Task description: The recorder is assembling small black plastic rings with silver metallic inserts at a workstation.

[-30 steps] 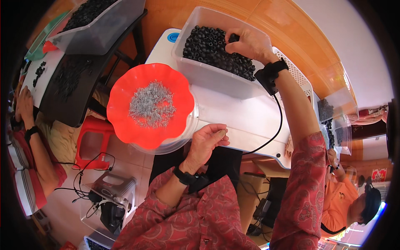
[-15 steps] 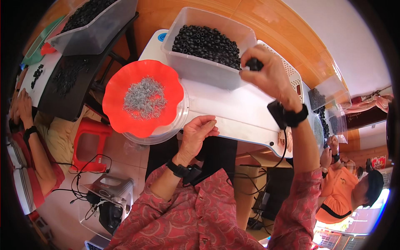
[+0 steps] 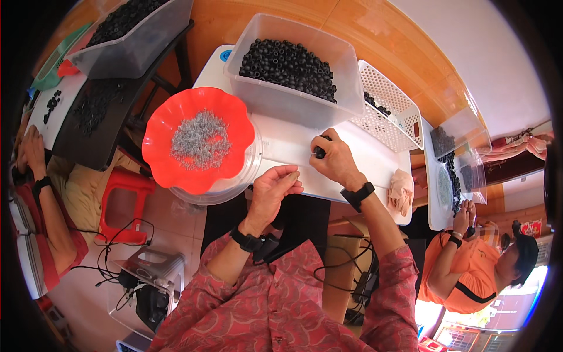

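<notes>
My right hand (image 3: 336,159) is closed around black ring-shaped pieces (image 3: 320,152), just above the white table; how many it holds is hidden. Close by on its left, my left hand (image 3: 272,192) has thumb and fingertips pinched together near the table's front edge. Whatever those fingertips hold is too small to make out. Left of that hand, a red scalloped bowl (image 3: 158,126) carries a heap of tiny clear pieces (image 3: 202,141). Behind both hands, a translucent bin (image 3: 287,108) contains many small black rings (image 3: 287,66).
A white perforated basket (image 3: 396,126) with some black rings stands right of the bin. A crumpled beige cloth (image 3: 401,190) lies at the table's right end. People sit working at both sides. Cables (image 3: 111,252) and a red stool (image 3: 126,202) are low at left.
My right hand has come down from the bin's right side toward the left hand, bringing black pieces with it. My left hand stays pinched in nearly the same place.
</notes>
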`<state>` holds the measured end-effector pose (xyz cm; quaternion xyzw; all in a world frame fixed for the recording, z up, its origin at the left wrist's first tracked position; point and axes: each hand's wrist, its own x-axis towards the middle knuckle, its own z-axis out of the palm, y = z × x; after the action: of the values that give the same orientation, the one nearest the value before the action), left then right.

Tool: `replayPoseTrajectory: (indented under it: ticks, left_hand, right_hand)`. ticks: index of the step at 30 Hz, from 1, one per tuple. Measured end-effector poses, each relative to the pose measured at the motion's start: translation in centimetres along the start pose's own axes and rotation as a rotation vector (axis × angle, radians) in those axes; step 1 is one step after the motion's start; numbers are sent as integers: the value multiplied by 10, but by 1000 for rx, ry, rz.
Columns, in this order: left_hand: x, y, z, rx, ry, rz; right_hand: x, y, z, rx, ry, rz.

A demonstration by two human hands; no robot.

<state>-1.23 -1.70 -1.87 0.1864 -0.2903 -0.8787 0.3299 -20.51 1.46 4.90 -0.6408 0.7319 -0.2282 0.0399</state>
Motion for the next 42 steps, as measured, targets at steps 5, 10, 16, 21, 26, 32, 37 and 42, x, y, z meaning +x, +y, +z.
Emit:
replayPoseTrajectory:
  ticks: [5, 10, 16, 21, 26, 32, 37, 42]
  left_hand:
    - [-2, 0, 1, 36, 24, 4]
    - [-1, -2, 0, 42, 13, 32]
    - [0, -2, 0, 17, 10, 33]
    - [1, -2, 0, 8, 0, 30]
    - [0, -1, -1, 3, -7, 23]
    - [0, -1, 0, 20, -9, 20]
    - [1, -3, 0, 37, -2, 34]
    - [1, -3, 0, 49, -4, 29]
  right_hand:
    - [3, 18, 11, -24, 102, -19]
    - [3, 20, 15, -107, 180, -58]
    - [5, 22, 19, -208, 186, -81]
    - [3, 16, 19, -295, 199, -62]
    - [0, 11, 18, -353, 223, -87]
    - [-2, 14, 15, -380, 316, -148]
    - [2, 18, 13, -404, 363, -221]
    - [5, 27, 14, -434, 416, -263]
